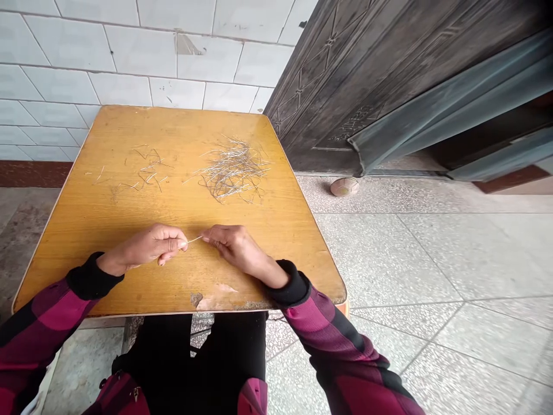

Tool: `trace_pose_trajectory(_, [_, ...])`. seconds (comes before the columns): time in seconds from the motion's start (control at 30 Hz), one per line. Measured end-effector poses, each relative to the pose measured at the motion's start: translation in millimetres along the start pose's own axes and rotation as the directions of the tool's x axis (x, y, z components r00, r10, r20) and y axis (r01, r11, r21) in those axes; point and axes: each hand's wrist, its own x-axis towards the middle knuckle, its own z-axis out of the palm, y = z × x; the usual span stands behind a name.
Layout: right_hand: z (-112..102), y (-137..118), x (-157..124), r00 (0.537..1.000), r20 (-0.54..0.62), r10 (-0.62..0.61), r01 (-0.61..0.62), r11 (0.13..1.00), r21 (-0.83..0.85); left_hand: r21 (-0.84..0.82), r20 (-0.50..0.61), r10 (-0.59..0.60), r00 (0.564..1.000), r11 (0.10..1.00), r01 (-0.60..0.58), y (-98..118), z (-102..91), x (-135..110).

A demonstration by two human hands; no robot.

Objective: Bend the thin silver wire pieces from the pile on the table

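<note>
My left hand and my right hand rest low on a yellow wooden table, close to its near edge. Each pinches one end of a short thin metal wire stretched between the fingertips. Farther back, right of centre, lies a heap of several straight wires. A smaller scatter of bent wire pieces lies to the left of it.
The table's near edge is chipped. A white tiled wall stands behind, a dark carved door to the right. A small round ball lies on the speckled floor by the door. My legs are under the table.
</note>
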Motion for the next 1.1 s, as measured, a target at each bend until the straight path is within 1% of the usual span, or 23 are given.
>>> trace_pose_trajectory(0.07, [-6,-2,1,0.997,0.028,0.076,-0.078,0.994,0.079,0.030,0.011,0.032,0.999,0.999,-0.032,-1,-5.7,-2])
trace_pose_trajectory(0.17, [-13,-3,1,0.976,0.117,0.184,-0.207,0.953,0.223,0.025,0.032,0.053,0.998,0.998,-0.054,-1,-16.0,-5])
trace_pose_trajectory(0.2, [-15,-2,1,0.970,0.129,0.206,-0.234,0.936,0.263,0.007,0.041,0.051,0.998,0.999,-0.052,0,-20.7,-7])
trace_pose_trajectory(0.27, [-21,2,-1,0.962,0.113,0.249,-0.272,0.911,0.309,-0.036,0.034,0.035,0.999,0.999,-0.034,2,-32.5,-12])
trace_pose_trajectory(0.3, [-24,4,-2,0.957,0.097,0.273,-0.289,0.904,0.315,-0.055,-0.005,0.031,0.999,0.998,-0.032,3,-39.0,-14])
trace_pose_trajectory(0.33, [-25,7,-3,0.952,0.083,0.294,-0.305,0.899,0.316,-0.063,-0.075,0.038,0.996,0.997,-0.043,5,-45.1,-16])
trace_pose_trajectory(0.37, [-26,8,-3,0.948,0.081,0.309,-0.318,0.894,0.315,-0.062,-0.181,0.079,0.980,0.994,-0.091,6,-50.1,-16])
trace_pose_trajectory(0.4, [-25,9,-3,0.945,0.098,0.314,-0.328,0.891,0.314,-0.045,-0.303,0.131,0.944,0.987,-0.151,7,-53.1,-16])
trace_pose_trajectory(0.43, [-23,8,-3,0.943,0.125,0.308,-0.332,0.891,0.311,-0.016,-0.391,0.179,0.903,0.979,-0.202,7,-53.9,-14])
trace_pose_trajectory(0.47, [-18,7,-2,0.943,0.157,0.294,-0.330,0.893,0.306,0.017,-0.432,0.214,0.876,0.973,-0.229,7,-52.0,-10])
trace_pose_trajectory(0.5, [-13,5,-1,0.943,0.186,0.277,-0.323,0.897,0.301,0.045,-0.422,0.223,0.879,0.973,-0.226,6,-47.8,-6])
trace_pose_trajectory(0.53, [-7,3,0,0.943,0.209,0.257,-0.312,0.903,0.295,0.072,-0.348,0.210,0.914,0.978,-0.197,5,-41.7,-1])
trace_pose_trajectory(0.57, [-2,1,1,0.944,0.228,0.238,-0.299,0.909,0.289,0.086,-0.256,0.172,0.951,0.984,-0.154,3,-34.6,4])
trace_pose_trajectory(0.6, [4,-1,2,0.945,0.238,0.223,-0.288,0.914,0.286,0.087,-0.176,0.129,0.976,0.990,-0.116,1,-27.2,8])
trace_pose_trajectory(0.63, [8,-3,3,0.946,0.245,0.212,-0.280,0.916,0.287,0.080,-0.097,0.084,0.992,0.994,-0.076,-2,-20.3,12])
trace_pose_trajectory(0.67, [11,-4,3,0.946,0.249,0.205,-0.275,0.916,0.291,0.068,-0.058,0.032,0.998,0.997,-0.028,-4,-14.5,15])
trace_pose_trajectory(0.7, [13,-5,4,0.947,0.251,0.203,-0.275,0.914,0.298,0.057,-0.022,-0.017,1.000,0.998,0.018,-5,-10.2,17])
trace_pose_trajectory(0.77, [14,-6,5,0.946,0.247,0.210,-0.284,0.904,0.318,0.025,0.005,-0.085,0.996,0.996,0.085,-7,-5.8,18])
trace_pose_trajectory(0.9, [13,-8,5,0.939,0.255,0.232,-0.311,0.890,0.334,-0.095,0.048,-0.138,0.989,0.985,0.142,-5,-6.8,17])
trace_pose_trajectory(1.0, [13,-10,6,0.939,0.259,0.226,-0.306,0.893,0.330,-0.234,0.143,-0.214,0.966,0.941,0.243,-1,-7.4,17])
trace_pose_trajectory(1.1, [13,-11,5,0.949,0.232,0.214,-0.283,0.901,0.329,-0.356,0.170,-0.276,0.946,0.878,0.320,-2,-6.7,19])
